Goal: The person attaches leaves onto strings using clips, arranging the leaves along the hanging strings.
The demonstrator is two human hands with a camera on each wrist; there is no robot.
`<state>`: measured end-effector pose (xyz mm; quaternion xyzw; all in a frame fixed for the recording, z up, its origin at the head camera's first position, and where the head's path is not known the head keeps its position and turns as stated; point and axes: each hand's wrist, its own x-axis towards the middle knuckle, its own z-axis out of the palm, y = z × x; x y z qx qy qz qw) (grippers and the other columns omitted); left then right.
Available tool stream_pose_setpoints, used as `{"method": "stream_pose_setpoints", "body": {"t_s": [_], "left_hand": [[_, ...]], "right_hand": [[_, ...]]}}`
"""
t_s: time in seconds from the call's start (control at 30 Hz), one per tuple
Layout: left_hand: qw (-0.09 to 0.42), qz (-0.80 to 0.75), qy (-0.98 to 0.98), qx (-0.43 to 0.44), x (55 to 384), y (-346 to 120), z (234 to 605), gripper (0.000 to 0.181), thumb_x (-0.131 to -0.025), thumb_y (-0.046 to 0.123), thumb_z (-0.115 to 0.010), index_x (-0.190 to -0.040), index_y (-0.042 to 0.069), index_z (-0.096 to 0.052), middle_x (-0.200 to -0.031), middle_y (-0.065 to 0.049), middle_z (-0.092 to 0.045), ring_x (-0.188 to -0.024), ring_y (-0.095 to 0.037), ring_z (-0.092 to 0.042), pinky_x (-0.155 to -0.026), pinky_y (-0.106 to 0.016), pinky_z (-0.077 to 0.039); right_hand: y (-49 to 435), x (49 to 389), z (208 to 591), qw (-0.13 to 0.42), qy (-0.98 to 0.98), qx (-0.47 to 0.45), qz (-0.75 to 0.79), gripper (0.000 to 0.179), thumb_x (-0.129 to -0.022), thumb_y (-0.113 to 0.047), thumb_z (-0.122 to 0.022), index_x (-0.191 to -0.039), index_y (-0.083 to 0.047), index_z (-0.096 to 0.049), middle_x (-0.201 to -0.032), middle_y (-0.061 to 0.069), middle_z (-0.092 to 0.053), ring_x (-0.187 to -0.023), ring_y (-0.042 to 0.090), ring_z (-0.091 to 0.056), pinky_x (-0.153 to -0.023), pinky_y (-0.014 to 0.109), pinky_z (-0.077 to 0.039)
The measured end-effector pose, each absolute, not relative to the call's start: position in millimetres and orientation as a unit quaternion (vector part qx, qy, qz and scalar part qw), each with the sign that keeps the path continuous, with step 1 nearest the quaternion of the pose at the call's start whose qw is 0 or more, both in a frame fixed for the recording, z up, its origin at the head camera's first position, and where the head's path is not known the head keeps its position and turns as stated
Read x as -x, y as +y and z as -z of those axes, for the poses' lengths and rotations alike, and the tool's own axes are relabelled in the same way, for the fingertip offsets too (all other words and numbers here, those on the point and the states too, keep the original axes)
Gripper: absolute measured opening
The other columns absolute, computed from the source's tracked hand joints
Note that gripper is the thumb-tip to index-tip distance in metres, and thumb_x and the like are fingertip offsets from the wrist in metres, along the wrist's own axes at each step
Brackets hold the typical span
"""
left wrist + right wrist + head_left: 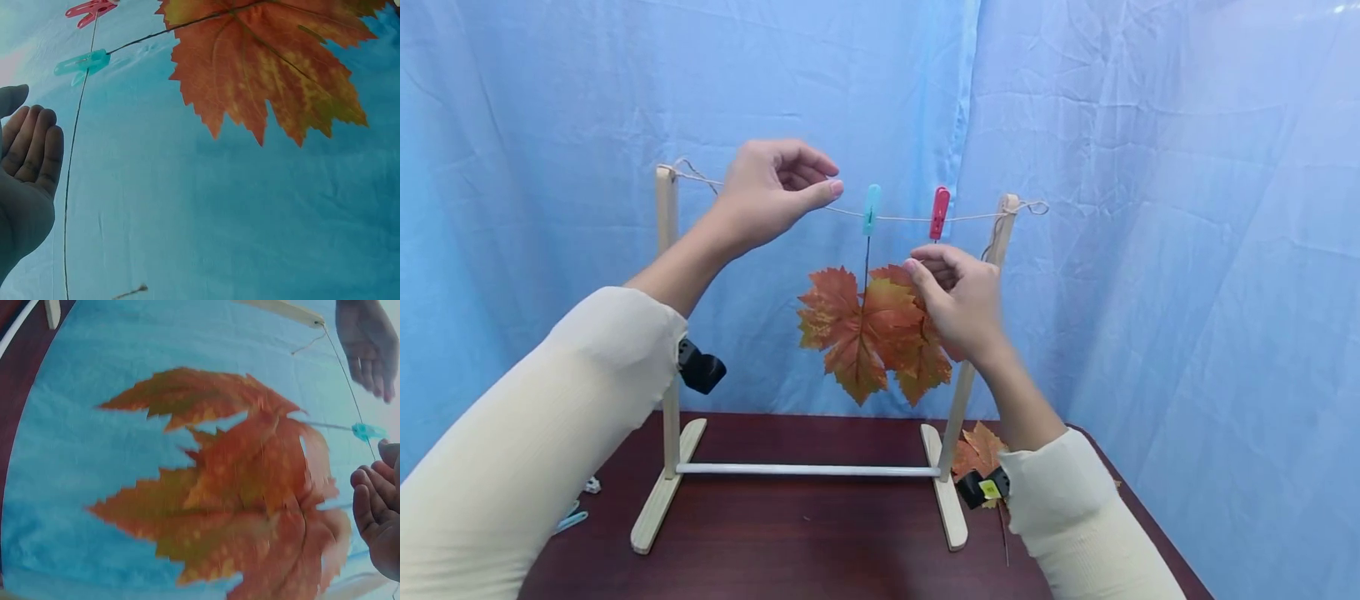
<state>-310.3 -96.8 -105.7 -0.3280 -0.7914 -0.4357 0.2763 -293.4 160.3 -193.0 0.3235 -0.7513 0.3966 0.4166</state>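
The left hand [771,196] hovers by the string [902,218], fingers relaxed and holding nothing, at nine o'clock from the blue clip [871,208]. The right hand [958,304], fingers loosely curled, is beside the leaves [865,333] at six o'clock below the red clip [939,213]; whether it touches them is unclear. The wooden frame [666,333] stands on the tabletop [805,533].

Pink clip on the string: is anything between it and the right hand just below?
Nothing visible. The right hand sits just under the pink clip, fingers loosely curled, with open air between them. The hanging leaves lie lower, beside the hand.
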Motion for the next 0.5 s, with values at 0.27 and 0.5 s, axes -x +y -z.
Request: {"method": "stream_pose_setpoints", "body": {"t_s": [0.27,0.5], "left_hand": [[0.261,0.440,-0.801,0.311,296.5,-129.3,130.8,0.030,-0.096,0.029,-0.075,-0.114,0.006,-0.074,-0.100,-0.008,-0.073,-0.087,-0.020,-0.068,-0.074,-0.023,-0.051],[0.244,0.435,-0.817,0.288,281.3,-168.2,176.2,0.027,-0.097,0.028,-0.073,-0.115,0.007,-0.074,-0.099,-0.005,-0.075,-0.085,-0.012,-0.070,-0.072,-0.021,-0.053]], "right_hand": [[195.5,284.4,199.0,0.458,-0.746,-0.337,-0.347,0.015,-0.095,-0.007,-0.074,-0.102,0.006,-0.075,-0.085,0.012,-0.076,-0.068,0.018,-0.067,-0.068,0.013,-0.051],[229.8,282.2,217.1,0.506,-0.743,-0.339,-0.278,0.010,-0.094,-0.003,-0.073,-0.101,0.003,-0.077,-0.083,0.009,-0.075,-0.065,0.018,-0.066,-0.069,0.015,-0.049]]}}
